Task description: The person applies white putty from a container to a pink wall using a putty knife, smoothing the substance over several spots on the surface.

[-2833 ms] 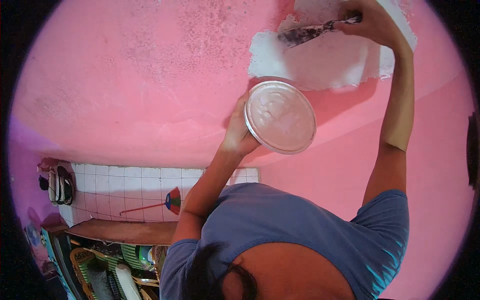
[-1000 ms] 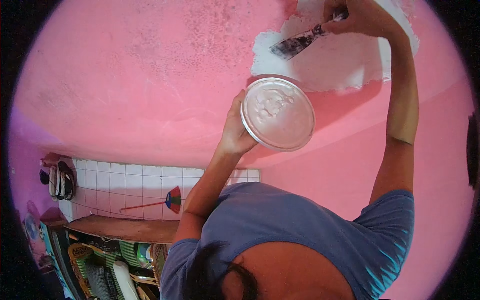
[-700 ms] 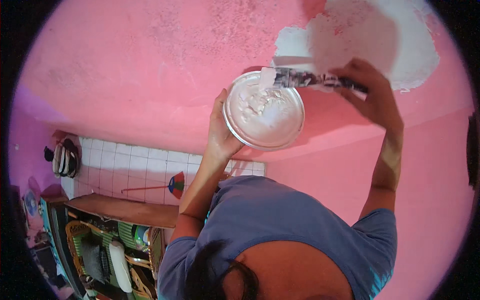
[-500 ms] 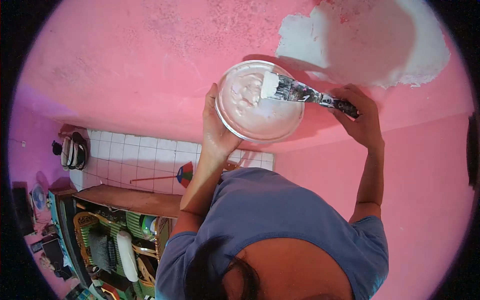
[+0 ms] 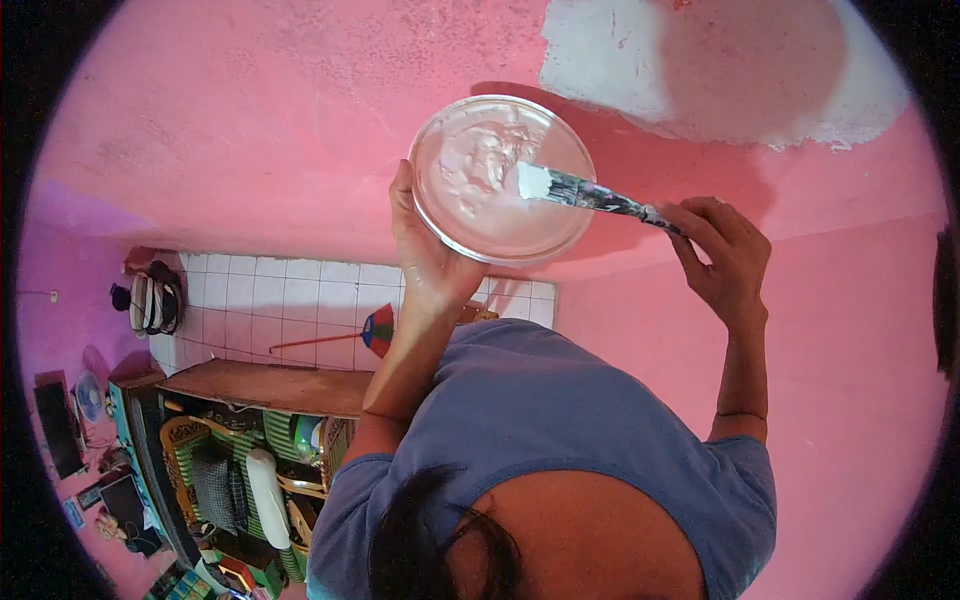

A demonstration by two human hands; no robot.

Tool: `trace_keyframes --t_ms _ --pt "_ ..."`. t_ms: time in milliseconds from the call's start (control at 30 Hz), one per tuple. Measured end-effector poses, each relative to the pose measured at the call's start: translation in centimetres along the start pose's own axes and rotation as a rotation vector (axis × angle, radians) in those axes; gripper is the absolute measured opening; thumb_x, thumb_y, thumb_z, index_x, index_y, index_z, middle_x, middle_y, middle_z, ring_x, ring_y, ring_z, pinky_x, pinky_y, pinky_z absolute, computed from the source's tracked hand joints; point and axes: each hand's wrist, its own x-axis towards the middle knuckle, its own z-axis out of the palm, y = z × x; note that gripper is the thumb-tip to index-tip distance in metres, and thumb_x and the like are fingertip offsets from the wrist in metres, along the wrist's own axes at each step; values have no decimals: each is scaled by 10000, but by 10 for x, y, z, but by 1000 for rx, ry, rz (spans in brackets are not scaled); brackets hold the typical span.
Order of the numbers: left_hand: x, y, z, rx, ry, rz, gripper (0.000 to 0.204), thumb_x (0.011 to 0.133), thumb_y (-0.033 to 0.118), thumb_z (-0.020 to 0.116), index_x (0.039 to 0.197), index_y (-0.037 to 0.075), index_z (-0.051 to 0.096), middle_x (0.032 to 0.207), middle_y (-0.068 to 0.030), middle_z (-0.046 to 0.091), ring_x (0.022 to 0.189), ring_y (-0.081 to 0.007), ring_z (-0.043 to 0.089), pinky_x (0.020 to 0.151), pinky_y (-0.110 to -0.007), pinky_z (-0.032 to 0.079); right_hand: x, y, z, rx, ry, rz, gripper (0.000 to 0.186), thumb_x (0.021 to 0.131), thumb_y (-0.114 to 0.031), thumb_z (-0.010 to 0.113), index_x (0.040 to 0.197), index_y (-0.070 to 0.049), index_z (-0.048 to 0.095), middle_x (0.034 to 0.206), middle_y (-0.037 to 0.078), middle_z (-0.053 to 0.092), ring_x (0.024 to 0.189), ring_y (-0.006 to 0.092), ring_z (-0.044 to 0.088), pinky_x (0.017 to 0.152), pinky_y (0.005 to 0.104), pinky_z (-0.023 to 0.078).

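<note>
My left hand grips a round, shallow, lid-like dish from its left and lower side, with the thumb up along the rim. Thick white paste lies smeared and lumpy inside it. In my right hand is a paint-stained putty knife, pinched near the end of its dark handle between thumb and fingers. White paste coats the tip of its blade, which is over the dish's middle; whether it touches the paste below is hard to tell.
A pink wall spans the far side, with a whitish patch at upper right. White tiles show at left, with a red-handled broom. Lower left hold a wooden cabinet, green striped seating and cushions.
The dish has shifted slightly up and left with my left hand. My right hand has moved a little right and down, and the putty knife is turned more edge-on.
</note>
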Motion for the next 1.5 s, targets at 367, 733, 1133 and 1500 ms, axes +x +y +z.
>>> trace_keyframes --t_ms 367,733,1133,1500 --pt "-1 -6 7 -87 -52 22 541 905 470 501 1288 89 477 1316 -95 498 1206 -251 465 1045 -454 357 -12 2 25 -60 87 -7 195 764 -147 718 931 -245 691 843 -31 641 729 148 628 617 299 477" --pt "6 -3 -10 -108 -20 -57 512 915 464 482 1275 100 491 1310 -103 503 1213 -257 459 1053 -457 346 -12 18 35 -159 162 -272 207 726 -177 766 913 -203 682 911 -34 639 770 166 636 655 318 484" --pt "8 -17 0 -126 2 4 608 881 513 494 1340 117 446 1390 -112 431 1282 -295 387 1079 -528 276 -18 37 31 676 -140 355 268 832 -65 669 1097 -93 645 840 47 583 654 105 528 568 232 414" --pt "6 -25 1 -76 14 88 601 874 520 498 1335 139 441 1367 -78 440 1264 -263 401 1061 -496 317 -9 16 39 26 -11 -32 282 788 -87 685 1051 -190 687 823 18 566 651 156 564 525 287 444"
